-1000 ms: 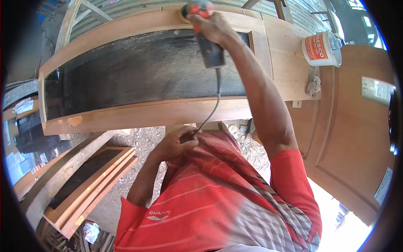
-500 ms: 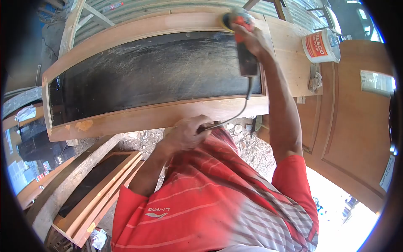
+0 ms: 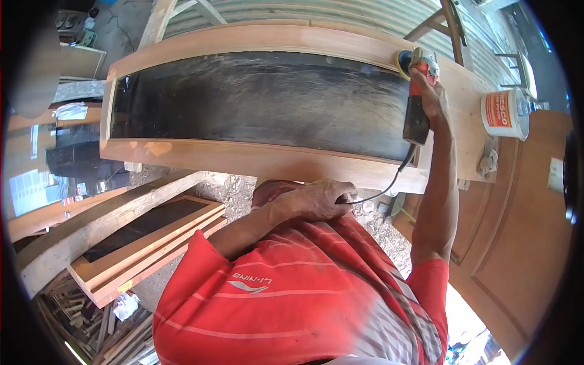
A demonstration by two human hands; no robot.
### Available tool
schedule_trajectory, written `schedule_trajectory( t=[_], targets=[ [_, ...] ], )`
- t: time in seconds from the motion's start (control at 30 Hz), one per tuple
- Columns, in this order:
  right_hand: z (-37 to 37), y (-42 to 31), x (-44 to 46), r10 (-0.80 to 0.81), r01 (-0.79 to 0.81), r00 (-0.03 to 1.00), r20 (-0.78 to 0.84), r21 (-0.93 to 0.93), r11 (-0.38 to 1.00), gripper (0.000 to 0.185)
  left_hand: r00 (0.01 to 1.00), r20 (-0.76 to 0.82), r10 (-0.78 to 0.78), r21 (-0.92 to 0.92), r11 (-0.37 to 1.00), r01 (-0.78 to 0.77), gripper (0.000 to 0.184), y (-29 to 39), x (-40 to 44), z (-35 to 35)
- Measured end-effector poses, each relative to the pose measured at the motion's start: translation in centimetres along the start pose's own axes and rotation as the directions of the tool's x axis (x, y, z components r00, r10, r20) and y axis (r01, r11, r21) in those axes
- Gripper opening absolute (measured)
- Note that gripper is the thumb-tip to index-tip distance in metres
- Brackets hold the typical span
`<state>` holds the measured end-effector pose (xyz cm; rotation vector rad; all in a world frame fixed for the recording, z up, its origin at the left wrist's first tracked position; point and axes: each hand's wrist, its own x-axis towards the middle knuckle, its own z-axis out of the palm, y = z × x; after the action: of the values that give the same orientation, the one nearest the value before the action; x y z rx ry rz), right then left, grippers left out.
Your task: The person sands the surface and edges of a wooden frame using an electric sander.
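- The right hand (image 3: 431, 100) is closed around the red-and-black handheld power tool with a silver head (image 3: 416, 118), fingers wrapped about its body.
- The round, yellow-edged disc (image 3: 403, 63) of that tool is at the far rail of the frame, towards its right end; whether it presses on the wood, I cannot tell.
- The left hand (image 3: 330, 199), near the person's front, has its fingers curled together on the thin black cord (image 3: 389, 187), which runs up to the tool's near end.
- Beneath the tool lies a long, light-brown wooden frame (image 3: 261, 163) around a scuffed black panel (image 3: 267, 100).
- To its right, a pale wooden board (image 3: 465, 112) bears a white plastic bucket with an orange label (image 3: 504, 114) and, nearer, a crumpled greyish cloth (image 3: 488, 159).
- Far side: corrugated metal sheeting (image 3: 365, 25).
- Right: a large brown panelled door (image 3: 526, 207).
- Near left: stacked wooden frames (image 3: 146, 246) beside a rough, curved-looking timber beam (image 3: 109, 216), with scrap wood (image 3: 118, 344) below.
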<state>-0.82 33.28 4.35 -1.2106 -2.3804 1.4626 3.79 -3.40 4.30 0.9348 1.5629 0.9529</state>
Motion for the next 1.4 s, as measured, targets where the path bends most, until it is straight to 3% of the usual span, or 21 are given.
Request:
schedule_trajectory(
  t=[0.03,0.1,0.23,0.43,0.5,0.57,0.67,0.77,0.8,0.93,0.97,1.03,1.1,1.17,1.27,1.3,1.37,1.4],
  targets=[
    [0.7,-0.7,-0.4,-0.004,0.004,1.0,-0.003,-0.037,0.999,0.068,1.0,0.023,-0.015,-0.028,0.999,0.015,0.034,-0.1,-0.4,-0.3],
    [3.7,-2.6,-1.1,-0.166,0.165,0.986,-0.009,-0.073,0.984,0.067,0.997,0.049,-0.064,-0.081,0.994,0.067,0.039,-0.6,-1.9,-1.5],
    [10.0,-8.0,-3.0,-0.099,0.108,0.992,0.081,-0.115,0.988,0.062,0.989,0.063,-0.131,-0.13,0.982,0.138,0.045,-2.1,-5.9,-4.3],
    [20.8,-15.9,-6.2,-0.135,0.173,0.966,0.222,-0.16,0.972,0.06,0.995,-0.082,-0.063,-0.229,0.973,0.043,0.046,-6.6,-13.8,-9.8],
    [24.7,-16.6,-6.3,-0.326,0.354,0.932,0.16,-0.202,0.913,0.057,0.964,-0.245,-0.104,-0.332,0.943,0.017,0.051,-9.8,-17.0,-12.3],
    [25.6,-18.8,-8.1,-0.213,0.24,0.961,0.174,-0.15,0.959,0.058,0.895,-0.426,-0.132,0.084,0.979,0.184,0.066,-5.0,-20.2,-17.1],
    [24.5,-18.9,-8.5,-0.12,0.137,0.977,0.176,-0.091,0.986,0.065,0.873,-0.483,0.076,0.531,0.818,0.222,0.082,-7.3,-21.9,-19.7],
    [22.1,-16.3,-6.9,-0.117,0.124,0.989,0.088,-0.081,0.989,0.067,0.905,-0.403,0.139,0.727,0.649,0.224,0.09,-9.7,-22.4,-19.2],
    [20.8,-15.6,-6.7,-0.115,0.12,0.991,0.062,-0.085,0.989,0.066,0.874,-0.396,0.281,0.766,0.625,0.146,0.087,-10.9,-22.3,-18.9],
    [15.0,-13.3,-6.4,-0.077,0.077,0.997,-0.015,0.014,0.997,0.064,0.864,-0.312,0.396,0.861,0.501,0.081,0.084,-14.6,-21.6,-19.5],
    [13.5,-12.4,-6.4,-0.061,0.063,0.998,-0.031,0.053,0.997,0.065,0.863,-0.304,0.403,0.866,0.494,0.074,0.084,-14.2,-21.4,-19.3],
    [10.2,-11.3,-6.6,0.014,-0.018,0.995,-0.097,-0.037,0.999,0.063,0.872,-0.285,0.397,0.872,0.485,0.065,0.084,-13.9,-21.0,-19.0],
    [7.1,-8.8,-5.8,0.011,0.001,0.989,-0.148,0.078,0.997,0.064,0.889,-0.277,0.364,0.876,0.476,0.078,0.084,-13.5,-20.7,-18.9],
    [4.8,-7.4,-5.1,0.01,-0.016,0.989,-0.146,-0.043,0.999,0.065,0.904,-0.266,0.335,0.869,0.49,0.075,0.085,-13.0,-20.5,-18.8],
    [4.2,-5.7,-4.4,-0.072,0.085,0.983,-0.169,0.07,0.994,0.059,0.9,-0.256,0.352,0.862,0.505,0.048,0.082,-12.8,-19.6,-18.2],
    [4.0,-6.4,-4.8,-0.138,0.146,0.972,-0.191,0.028,0.989,0.053,0.892,-0.269,0.363,0.859,0.509,0.052,0.08,-12.8,-19.0,-17.7],
    [4.6,-4.1,-2.0,-0.146,0.161,0.986,-0.079,0.243,0.957,0.048,0.897,-0.23,0.377,0.893,0.448,0.04,0.075,-13.7,-17.4,-17.1],
    [5.0,-6.7,-3.8,-0.118,0.124,0.992,-0.038,0.276,0.953,0.05,0.895,-0.272,0.354,0.84,0.541,0.042,0.076,-12.0,-16.9,-16.6]
  ],
)
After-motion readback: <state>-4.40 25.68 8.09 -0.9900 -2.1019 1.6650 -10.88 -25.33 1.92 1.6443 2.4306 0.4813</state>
